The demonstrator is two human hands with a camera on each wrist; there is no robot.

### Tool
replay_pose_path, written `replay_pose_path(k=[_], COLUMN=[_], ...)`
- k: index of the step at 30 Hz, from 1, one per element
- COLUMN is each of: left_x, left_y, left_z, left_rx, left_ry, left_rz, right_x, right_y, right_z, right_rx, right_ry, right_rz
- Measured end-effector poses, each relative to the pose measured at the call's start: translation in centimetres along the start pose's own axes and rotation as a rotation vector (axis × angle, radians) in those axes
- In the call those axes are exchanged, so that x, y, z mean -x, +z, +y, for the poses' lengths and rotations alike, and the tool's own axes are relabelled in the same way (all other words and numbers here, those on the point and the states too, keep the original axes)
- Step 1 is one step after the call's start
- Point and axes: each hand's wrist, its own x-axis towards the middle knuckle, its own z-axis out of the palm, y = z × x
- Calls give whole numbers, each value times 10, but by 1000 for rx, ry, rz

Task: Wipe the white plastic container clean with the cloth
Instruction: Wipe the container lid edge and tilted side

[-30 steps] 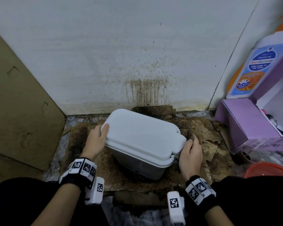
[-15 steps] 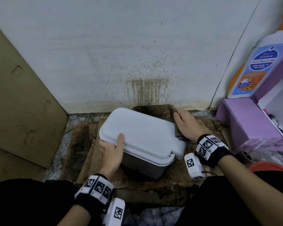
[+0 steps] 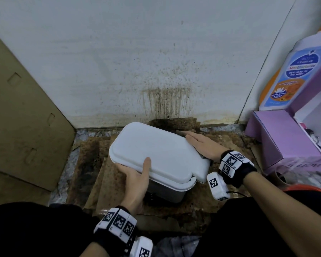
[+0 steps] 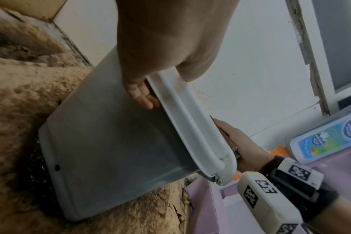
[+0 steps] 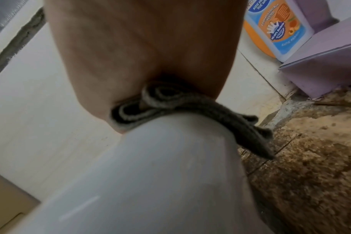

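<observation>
The white plastic container (image 3: 161,154), lid on, stands tilted on stained cardboard near the wall. My left hand (image 3: 137,173) grips its near long edge, thumb on the lid and fingers (image 4: 142,96) curled under the rim (image 4: 190,126). My right hand (image 3: 198,143) lies flat along the far right edge and presses a grey cloth (image 5: 190,107) against the lid (image 5: 160,174). In the head view only a dark strip of that cloth (image 3: 182,133) shows past the fingertips. In the left wrist view the right hand (image 4: 242,145) holds the cloth (image 4: 230,142) on the rim's end.
A brown cardboard panel (image 3: 22,127) leans at the left. The stained white wall (image 3: 165,101) rises just behind the container. At the right stand a purple box (image 3: 278,138), a wash bottle (image 3: 289,76) and an orange-red basin (image 3: 308,188). Dirty cardboard (image 3: 104,173) covers the floor.
My left hand slid from the container's left end to its near edge. My right hand carried the cloth from the near right corner round to the far right edge.
</observation>
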Motion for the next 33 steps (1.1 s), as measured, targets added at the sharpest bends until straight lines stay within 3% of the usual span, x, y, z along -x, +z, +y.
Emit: replay_pose_path(k=[9,16,20,25,29,33], left_x=[-28,-65,-79,-72,-65,-50], left_y=[-13,-25,-27,-28,-28,-24], left_z=[7,30,39,32,25,17], left_rx=[-29,-131,-223,-189,-227,-320], left_ry=[81,84,70,87,73,20], left_rz=[-89,-277,-399,-363,-318,-188], right_x=[15,18,32,31,17,11], right_y=[18,74,102,115,109,87], right_z=[-4,20,4,1,13,4], right_rx=[-129,-274,-327,-368,-382,-342], right_ry=[-13,51,109,105,61,69], right_rz=[66,350,482,532,458,356])
